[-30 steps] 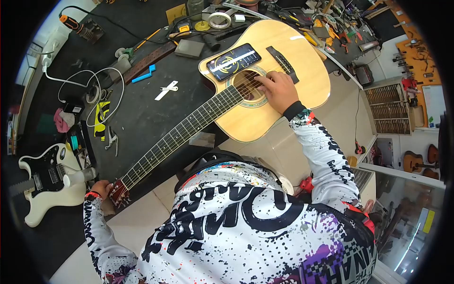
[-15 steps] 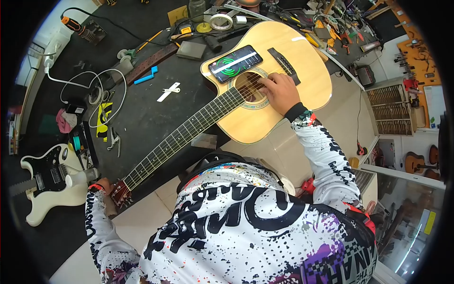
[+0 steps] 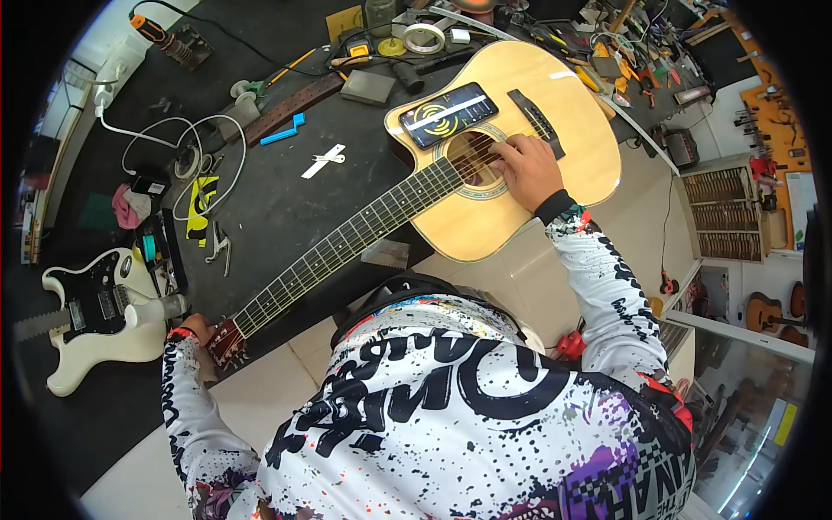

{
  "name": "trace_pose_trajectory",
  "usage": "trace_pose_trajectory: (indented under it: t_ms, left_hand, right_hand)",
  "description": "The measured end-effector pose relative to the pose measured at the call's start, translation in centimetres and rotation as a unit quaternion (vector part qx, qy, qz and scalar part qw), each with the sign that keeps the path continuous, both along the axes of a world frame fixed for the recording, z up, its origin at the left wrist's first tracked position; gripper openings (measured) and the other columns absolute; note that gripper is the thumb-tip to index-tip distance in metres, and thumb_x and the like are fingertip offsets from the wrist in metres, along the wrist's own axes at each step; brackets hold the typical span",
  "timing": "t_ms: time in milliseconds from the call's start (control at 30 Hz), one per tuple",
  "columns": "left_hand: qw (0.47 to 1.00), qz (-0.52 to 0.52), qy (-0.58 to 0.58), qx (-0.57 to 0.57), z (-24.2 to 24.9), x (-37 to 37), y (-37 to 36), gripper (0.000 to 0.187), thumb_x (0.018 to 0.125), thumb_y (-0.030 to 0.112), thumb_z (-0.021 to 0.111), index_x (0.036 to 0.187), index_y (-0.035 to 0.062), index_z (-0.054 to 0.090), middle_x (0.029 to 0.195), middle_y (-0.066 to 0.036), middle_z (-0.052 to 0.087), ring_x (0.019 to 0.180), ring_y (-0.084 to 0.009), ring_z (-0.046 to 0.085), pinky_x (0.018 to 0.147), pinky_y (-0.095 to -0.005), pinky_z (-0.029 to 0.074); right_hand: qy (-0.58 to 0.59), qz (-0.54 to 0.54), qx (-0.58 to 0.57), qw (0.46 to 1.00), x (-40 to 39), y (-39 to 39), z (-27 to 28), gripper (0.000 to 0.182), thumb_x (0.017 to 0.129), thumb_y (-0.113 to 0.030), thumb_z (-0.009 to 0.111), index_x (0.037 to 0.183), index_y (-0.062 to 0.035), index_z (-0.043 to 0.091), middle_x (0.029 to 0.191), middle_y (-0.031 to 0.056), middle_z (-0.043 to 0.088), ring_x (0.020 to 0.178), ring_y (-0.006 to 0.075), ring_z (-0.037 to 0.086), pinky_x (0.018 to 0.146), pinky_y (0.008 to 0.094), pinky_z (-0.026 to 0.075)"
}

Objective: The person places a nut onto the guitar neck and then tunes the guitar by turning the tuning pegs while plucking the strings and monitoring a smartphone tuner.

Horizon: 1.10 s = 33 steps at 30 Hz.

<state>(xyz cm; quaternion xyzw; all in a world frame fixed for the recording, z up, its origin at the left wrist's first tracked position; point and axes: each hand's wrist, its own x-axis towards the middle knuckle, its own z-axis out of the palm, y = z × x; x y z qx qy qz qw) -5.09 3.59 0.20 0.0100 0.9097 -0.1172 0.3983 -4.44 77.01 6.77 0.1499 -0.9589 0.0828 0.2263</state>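
An acoustic guitar [image 3: 485,173] is laid flat and diagonal across the dark workbench [image 3: 269,208], body at the far right, neck run down-left twd the person. The body's lower bout is seen overhanging the bench's near edge, above pale floor; the headstock [image 3: 224,340] also sticks out past the edge at the near-left corner. The right hand [image 3: 527,169] is rested on the strings at the soundhole [image 3: 475,160], fingers curled down onto them, nothing gripped. The left hand [image 3: 198,329] is closed at the headstock, by the tuners; what exactly is pinched can't be told, mostly hidden behind the headstock. A phone [image 3: 448,114] w/ a lit screen is laid on the guitar top just beside the soundhole, upper-bout side, apart from the right hand. Open bench is left in the middle, betw. the neck and the clutter: only a white strip [image 3: 324,160] and a blue piece [image 3: 284,133] lie there, well apart from the neck. White cable [image 3: 186,152] is coiled further left, near the bench's left edge. A white electric guitar [image 3: 95,316] is lying at the far left, just beside the left hand. The far edge is crowded: tape roll [image 3: 425,37], small tools, a grey block [image 3: 368,87]. Tool-strewn surface is packed close behind the guitar body at right.
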Motion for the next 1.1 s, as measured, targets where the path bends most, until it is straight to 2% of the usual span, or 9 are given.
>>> trace_pose_trajectory:
  t_ms: [133,200,433,567,633,700,733,867,1100]
  left_hand:
    - [0.996,-0.004,0.063,-0.056,-4.2,-0.3,-2.7,0.028,0.079,0.023,0.066,0.091,-0.0001,0.075,0.092,-0.022,0.071,0.09,-0.037,0.07,0.084,-0.0435,0.056]
    - [0.991,0.018,-0.026,-0.128,-5.5,-1.2,-2.9,0.039,0.084,0.032,0.067,0.113,0.006,0.071,0.12,-0.022,0.065,0.109,-0.0355,0.065,0.095,-0.0446,0.052]
    - [0.98,0.018,-0.062,-0.19,-6.9,-1.9,-3.0,0.035,0.087,0.029,0.061,0.112,0.006,0.071,0.115,-0.02,0.068,0.109,-0.0345,0.065,0.092,-0.0423,0.053]
    - [0.994,0.016,0.007,-0.111,-3.7,-0.3,-3.1,0.034,0.089,0.027,0.058,0.112,0.0059,0.071,0.113,-0.019,0.069,0.108,-0.0339,0.065,0.09,-0.041,0.053]
    - [0.998,0.047,0.008,-0.036,1.5,0.3,-0.5,0.036,0.094,0.033,0.056,0.116,0.0068,0.069,0.112,-0.019,0.07,0.108,-0.0321,0.065,0.092,-0.0397,0.051]
    - [0.977,0.125,-0.022,0.169,2.8,1.6,-1.0,0.039,0.095,0.036,0.057,0.111,0.0034,0.068,0.105,-0.021,0.07,0.099,-0.0343,0.066,0.088,-0.0407,0.05]
    - [0.976,0.091,-0.008,0.199,2.0,1.7,-2.1,0.033,0.097,0.032,0.057,0.108,0.003,0.068,0.099,-0.018,0.071,0.092,-0.0324,0.066,0.085,-0.0401,0.05]
    - [0.971,0.076,0.006,0.228,0.9,2.1,-3.4,0.031,0.097,0.032,0.057,0.107,0.0051,0.067,0.095,-0.015,0.07,0.091,-0.0298,0.065,0.084,-0.0409,0.049]
    - [0.967,-0.002,0.088,0.24,-0.1,3.1,-3.1,0.026,0.095,0.026,0.058,0.093,0.0012,0.067,0.087,-0.02,0.066,0.085,-0.0373,0.063,0.078,-0.0432,0.049]
  right_hand:
    - [0.0,-0.005,0.007,1.0,0.1,0.0,-0.1,0.023,0.08,-0.019,0.073,0.102,-0.0153,0.067,0.091,0.0022,0.059,0.09,0.0228,0.057,0.081,0.0366,0.043]
    - [-0.002,-0.007,0.008,1.0,0.0,0.0,0.0,0.023,0.08,-0.019,0.073,0.102,-0.0152,0.067,0.091,0.0021,0.059,0.09,0.0228,0.057,0.081,0.0367,0.043]
    - [-0.007,-0.01,0.007,1.0,0.1,-0.2,0.0,0.024,0.08,-0.018,0.073,0.103,-0.0151,0.067,0.091,0.002,0.059,0.089,0.0225,0.058,0.081,0.0365,0.043]
    - [0.0,-0.01,0.005,1.0,0.0,-0.1,-0.1,0.024,0.079,-0.018,0.073,0.103,-0.015,0.067,0.091,0.0019,0.059,0.089,0.0226,0.058,0.08,0.0365,0.043]
    - [0.001,-0.01,0.005,1.0,-0.1,-0.1,-0.1,0.024,0.079,-0.019,0.073,0.103,-0.015,0.067,0.09,0.0019,0.059,0.088,0.0227,0.058,0.08,0.0366,0.043]
    - [0.001,-0.012,0.006,1.0,0.0,-0.1,0.0,0.024,0.079,-0.019,0.073,0.102,-0.015,0.067,0.09,0.0019,0.059,0.088,0.0227,0.058,0.08,0.0367,0.043]
    - [-0.001,-0.011,0.003,1.0,0.0,-0.1,0.1,0.025,0.079,-0.019,0.074,0.102,-0.015,0.067,0.09,0.002,0.059,0.088,0.0228,0.058,0.079,0.0369,0.043]
    - [-0.005,-0.009,-0.001,1.0,0.1,-0.2,0.1,0.025,0.079,-0.019,0.074,0.102,-0.0148,0.067,0.089,0.0024,0.059,0.088,0.0232,0.058,0.08,0.0373,0.043]
    - [-0.001,-0.007,0.001,1.0,0.0,-0.2,0.0,0.025,0.08,-0.019,0.073,0.103,-0.0142,0.067,0.09,0.0036,0.059,0.088,0.0239,0.058,0.08,0.0378,0.044]
